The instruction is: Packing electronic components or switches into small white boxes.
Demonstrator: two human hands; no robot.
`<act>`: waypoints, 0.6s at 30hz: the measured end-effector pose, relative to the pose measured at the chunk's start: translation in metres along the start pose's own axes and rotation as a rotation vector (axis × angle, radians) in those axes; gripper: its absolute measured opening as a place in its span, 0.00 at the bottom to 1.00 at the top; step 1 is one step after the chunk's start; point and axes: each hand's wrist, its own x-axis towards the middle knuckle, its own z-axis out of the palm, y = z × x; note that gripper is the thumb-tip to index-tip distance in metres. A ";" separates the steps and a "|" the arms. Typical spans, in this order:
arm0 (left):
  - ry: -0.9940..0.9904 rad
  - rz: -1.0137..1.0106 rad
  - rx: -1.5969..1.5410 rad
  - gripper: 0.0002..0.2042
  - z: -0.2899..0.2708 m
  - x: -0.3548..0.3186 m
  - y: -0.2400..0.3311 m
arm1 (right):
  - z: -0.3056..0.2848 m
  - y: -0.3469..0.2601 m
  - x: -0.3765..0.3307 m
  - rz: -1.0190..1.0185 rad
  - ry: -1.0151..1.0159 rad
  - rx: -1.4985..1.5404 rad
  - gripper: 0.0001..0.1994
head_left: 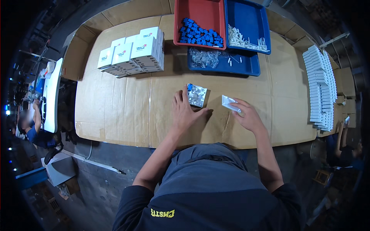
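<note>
My left hand (184, 113) curls round the near left side of a shallow square housing (197, 101), its fingers along the left edge and its thumb by the near edge. The housing lies on the cardboard with its inside showing, shiny and pale. In its far left corner sits a small blue plastic piece (190, 87). To the right, my right hand (246, 115) pinches a flat white cover (230, 103) between thumb and fingers. That cover is tilted and apart from the housing.
Beyond my hands stand a red tray (200, 46) of blue pieces, a blue tray (246, 17) of white plugs and a lower blue tray (246, 69) with clear parts. White units are stacked left (144, 52) and right (320, 88). Other people work at both sides.
</note>
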 end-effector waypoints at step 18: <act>0.104 -0.188 -1.313 0.46 -0.020 -0.018 0.008 | 0.040 -0.009 0.006 0.128 0.255 0.012 0.34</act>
